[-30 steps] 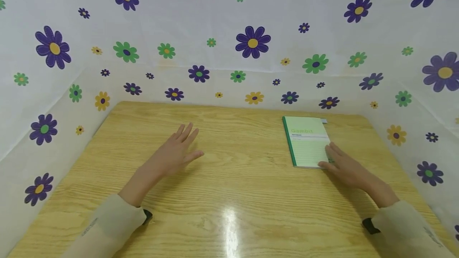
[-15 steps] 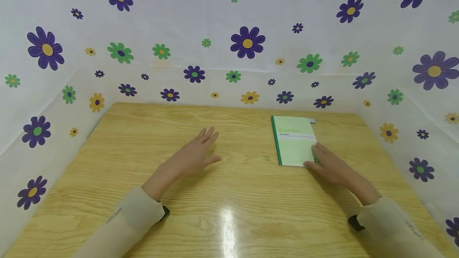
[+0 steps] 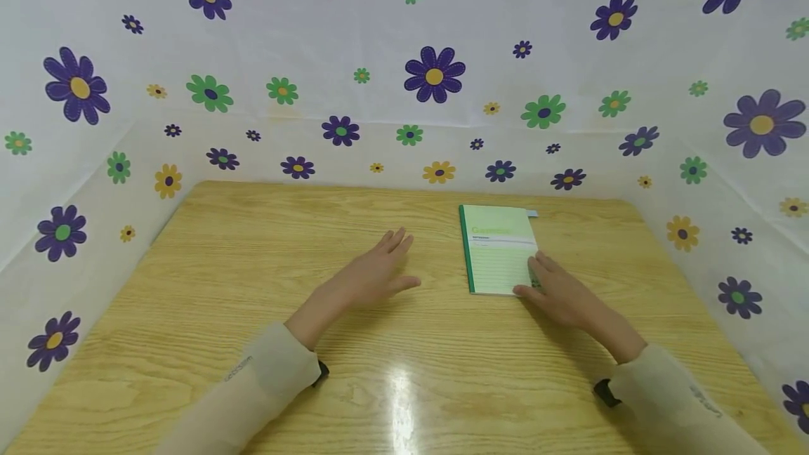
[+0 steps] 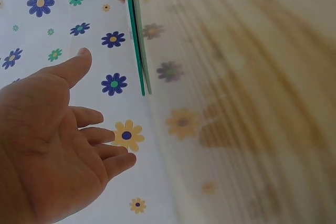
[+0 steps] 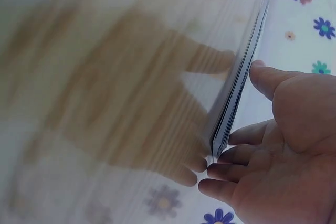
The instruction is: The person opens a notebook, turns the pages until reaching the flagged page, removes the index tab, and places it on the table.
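Note:
A pale green notebook (image 3: pixel 499 258) with a dark green spine lies flat on the wooden table, right of centre in the head view. My right hand (image 3: pixel 562 299) is at its right edge, fingertips and thumb against the lower right corner, fingers extended. In the right wrist view the notebook's page edge (image 5: pixel 241 82) meets my thumb and fingers. My left hand (image 3: pixel 373 276) hovers low over the table left of the notebook, a gap between them. Its fingers are spread loosely and hold nothing, and the left wrist view shows the notebook's spine (image 4: pixel 137 51) beyond them.
A white cloth (image 3: pixel 373 41) printed with purple, green and yellow flowers encloses the table's back and sides. The glossy wooden table (image 3: pixel 404 328) reflects light near the front. A small pale tab (image 3: pixel 532 214) sticks out at the notebook's top right corner.
The notebook has slid left across the table, along with my right hand at its edge. My left hand has moved right, toward the notebook.

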### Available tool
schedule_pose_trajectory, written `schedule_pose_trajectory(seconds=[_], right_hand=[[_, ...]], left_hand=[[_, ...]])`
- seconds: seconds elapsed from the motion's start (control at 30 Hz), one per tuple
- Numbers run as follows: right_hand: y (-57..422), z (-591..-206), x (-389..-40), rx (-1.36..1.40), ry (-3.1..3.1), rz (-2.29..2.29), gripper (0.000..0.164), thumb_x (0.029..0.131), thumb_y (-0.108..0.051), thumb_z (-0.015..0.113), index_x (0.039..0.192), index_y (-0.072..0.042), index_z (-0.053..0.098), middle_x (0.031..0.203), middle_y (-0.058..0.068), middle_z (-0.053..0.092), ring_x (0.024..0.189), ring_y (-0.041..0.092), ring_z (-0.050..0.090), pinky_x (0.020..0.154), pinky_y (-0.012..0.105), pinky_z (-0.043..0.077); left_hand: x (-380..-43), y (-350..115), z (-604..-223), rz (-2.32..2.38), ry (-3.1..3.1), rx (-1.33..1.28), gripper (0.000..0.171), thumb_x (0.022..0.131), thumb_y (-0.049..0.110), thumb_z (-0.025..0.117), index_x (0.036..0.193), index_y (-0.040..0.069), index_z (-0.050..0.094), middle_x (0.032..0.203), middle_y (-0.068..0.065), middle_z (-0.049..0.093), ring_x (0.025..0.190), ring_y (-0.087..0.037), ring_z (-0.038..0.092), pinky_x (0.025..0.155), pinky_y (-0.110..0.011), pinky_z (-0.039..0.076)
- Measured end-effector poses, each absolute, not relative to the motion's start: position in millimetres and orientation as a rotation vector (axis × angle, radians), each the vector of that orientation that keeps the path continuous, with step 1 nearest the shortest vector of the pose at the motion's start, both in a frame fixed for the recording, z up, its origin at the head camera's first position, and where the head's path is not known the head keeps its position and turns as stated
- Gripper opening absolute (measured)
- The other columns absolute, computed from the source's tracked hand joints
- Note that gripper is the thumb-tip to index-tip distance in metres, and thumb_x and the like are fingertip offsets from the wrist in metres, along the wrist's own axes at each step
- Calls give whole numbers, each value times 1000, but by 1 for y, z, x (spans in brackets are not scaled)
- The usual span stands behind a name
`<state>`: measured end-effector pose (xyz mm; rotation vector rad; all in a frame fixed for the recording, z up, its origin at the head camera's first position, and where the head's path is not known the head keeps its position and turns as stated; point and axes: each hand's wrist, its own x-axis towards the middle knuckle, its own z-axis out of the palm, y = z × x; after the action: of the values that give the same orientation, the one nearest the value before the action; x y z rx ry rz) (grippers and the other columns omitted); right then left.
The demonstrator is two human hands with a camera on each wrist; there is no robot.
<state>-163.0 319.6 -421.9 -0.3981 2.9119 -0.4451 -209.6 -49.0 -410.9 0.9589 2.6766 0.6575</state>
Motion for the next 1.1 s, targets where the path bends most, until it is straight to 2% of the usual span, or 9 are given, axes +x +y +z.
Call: schedule_pose_trajectory(seconds=[0.23, 0.57, 0.87, 1.1], right_hand=[[300, -419, -161, -395, 2934, -408, 77, 107, -38, 57, 150, 21, 32, 158, 41, 23, 147, 55, 25, 117, 64, 28], [269, -420, -161, -388, 2950, -375, 75, 106, -37, 59, 149, 20, 35, 158, 40, 26, 147, 53, 29, 116, 62, 32], [250, -418, -162, -401, 3006, -267, 72, 105, -37, 61, 145, 20, 41, 152, 39, 39, 141, 50, 42, 109, 59, 43], [239, -418, -163, -404, 2991, -278, 72, 105, -37, 61, 147, 19, 40, 155, 38, 36, 144, 50, 37, 112, 59, 40]], left_hand=[[-214, -28, -415, 653, 2643, 961, 82, 106, 48, 55, 164, 3, 19, 172, -16, 8, 158, -33, 6, 125, -46, 19], [-223, -11, -419, 543, 2622, 923, 84, 106, 49, 55, 165, 3, 17, 172, -16, 8, 158, -35, 7, 125, -48, 21], [-223, -4, -418, 529, 2584, 902, 87, 105, 49, 57, 165, 2, 15, 172, -16, 4, 158, -36, 4, 125, -47, 21], [-224, -3, -419, 481, 2579, 880, 87, 104, 46, 60, 165, 2, 15, 173, -14, 4, 158, -36, 4, 125, -45, 22]])
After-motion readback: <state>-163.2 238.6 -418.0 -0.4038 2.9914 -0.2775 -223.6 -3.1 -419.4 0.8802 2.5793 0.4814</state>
